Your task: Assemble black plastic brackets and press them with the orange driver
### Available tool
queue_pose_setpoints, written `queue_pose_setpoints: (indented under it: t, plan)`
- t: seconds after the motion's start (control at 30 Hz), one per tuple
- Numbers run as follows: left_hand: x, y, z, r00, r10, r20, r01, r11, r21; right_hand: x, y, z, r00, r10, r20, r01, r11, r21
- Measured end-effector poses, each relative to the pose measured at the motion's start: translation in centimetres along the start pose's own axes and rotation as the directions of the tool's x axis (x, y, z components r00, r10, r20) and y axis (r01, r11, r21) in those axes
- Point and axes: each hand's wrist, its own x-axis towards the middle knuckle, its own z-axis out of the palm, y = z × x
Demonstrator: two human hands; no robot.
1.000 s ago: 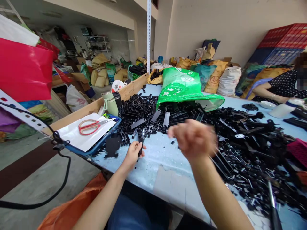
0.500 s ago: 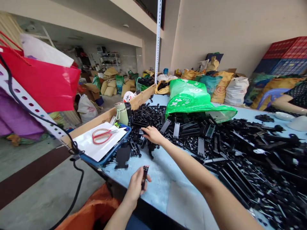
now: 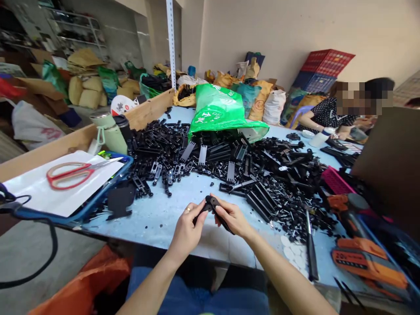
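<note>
Closely, my left hand (image 3: 188, 229) and right hand (image 3: 234, 218) grip black parts (image 3: 214, 201) between thumbs and fingers | ends meet above the tabletop (image 3: 183, 188); joined or not, I can't tell | likely light, stiff, slightly slippery; best pinched by flat sides near the ends | beyond, heap (image 3: 157, 140), green bag (image 3: 219, 105)

Held pcs (image 3: 214, 202): smooth plas.; grn bag (image 3: 218, 111): glossy plas.; ledge (image 3: 149, 110): wood.

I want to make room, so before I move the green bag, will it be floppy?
The green bag will probably flop: its plastic is creased. Its glossy surface may feel slippery. Its near edge may drag on the black parts it lies against.
</note>
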Motion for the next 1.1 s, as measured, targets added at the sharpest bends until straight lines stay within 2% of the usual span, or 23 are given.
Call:
queue_pose_setpoints:
  t: [0.07, 0.13, 0.17, 0.23, 0.27, 0.3, 0.37, 0.4, 0.43, 0.47, 0.53, 0.63, 0.77, 0.83, 0.97, 1.1]
  plan:
    - [-0.5, 0.3, 0.5, 0.998, 0.027, 0.048, -0.030, 0.998, 0.063, -0.9, -0.4, -1.0, 0.999, -0.044, 0.010, 0.045, 0.993, -0.107]
    - [-0.3, 0.6, 0.8, 0.998, 0.060, 0.010, -0.061, 0.990, 0.124, -2.1, -0.9, -0.7, 0.993, -0.097, 0.067, 0.109, 0.972, -0.207]
    - [0.1, 0.9, 0.8, 0.996, 0.084, -0.036, -0.078, 0.986, 0.150, -2.8, -1.2, -0.1, 0.981, -0.131, 0.141, 0.163, 0.955, -0.247]
    - [1.3, 1.6, 0.4, 0.982, 0.142, -0.125, -0.118, 0.977, 0.178, -4.3, -1.3, 1.7, 0.920, -0.177, 0.350, 0.283, 0.917, -0.281]
    - [1.8, 2.1, 0.1, 0.974, 0.170, -0.148, -0.142, 0.973, 0.181, -4.9, -1.2, 2.6, 0.898, -0.178, 0.403, 0.307, 0.908, -0.284]
    - [2.3, 2.6, -0.3, 0.969, 0.196, -0.153, -0.168, 0.970, 0.178, -5.3, -1.0, 3.2, 0.913, -0.162, 0.375, 0.279, 0.917, -0.284]
    - [2.6, 3.3, -0.8, 0.969, 0.216, -0.116, -0.196, 0.967, 0.162, -5.6, -0.4, 3.3, 0.991, -0.072, 0.115, 0.095, 0.973, -0.209]
    - [2.4, 3.5, -0.9, 0.976, 0.204, -0.081, -0.190, 0.970, 0.152, -5.4, -0.2, 2.9, 0.999, -0.004, -0.035, 0.000, 0.994, -0.110]
    - [2.0, 3.6, -0.8, 0.983, 0.182, -0.036, -0.176, 0.975, 0.138, -5.1, -0.1, 2.4, 0.987, 0.058, -0.147, -0.057, 0.998, 0.010]
    - [1.6, 3.5, -0.5, 0.987, 0.159, 0.011, -0.159, 0.980, 0.123, -4.7, 0.0, 1.8, 0.975, 0.098, -0.200, -0.075, 0.990, 0.122]
    - [0.6, 3.3, 0.4, 0.988, 0.133, 0.079, -0.141, 0.985, 0.099, -4.0, -0.1, 0.8, 0.973, 0.111, -0.204, -0.052, 0.960, 0.276]
    - [-0.2, 3.1, 1.4, 0.984, 0.146, 0.097, -0.157, 0.981, 0.113, -3.4, -0.4, 0.1, 0.979, 0.081, -0.185, -0.013, 0.939, 0.343]
    - [-0.1, 3.6, 0.8, 0.970, 0.156, 0.187, -0.191, 0.963, 0.191, -3.4, -0.7, -0.6, 0.994, -0.002, -0.111, 0.021, 0.984, 0.176]
    - [0.1, 3.9, 0.3, 0.962, 0.164, 0.220, -0.211, 0.954, 0.213, -3.3, -0.8, -0.9, 0.993, -0.023, -0.113, 0.040, 0.988, 0.148]
    - [0.4, 3.9, 0.1, 0.958, 0.198, 0.207, -0.246, 0.940, 0.238, -3.1, -0.9, -1.1, 0.989, -0.043, -0.138, 0.064, 0.987, 0.145]
    - [0.1, 3.4, 0.4, 0.954, 0.237, 0.184, -0.285, 0.908, 0.307, -3.1, -1.3, -2.0, 0.984, -0.170, -0.046, 0.164, 0.979, -0.117]
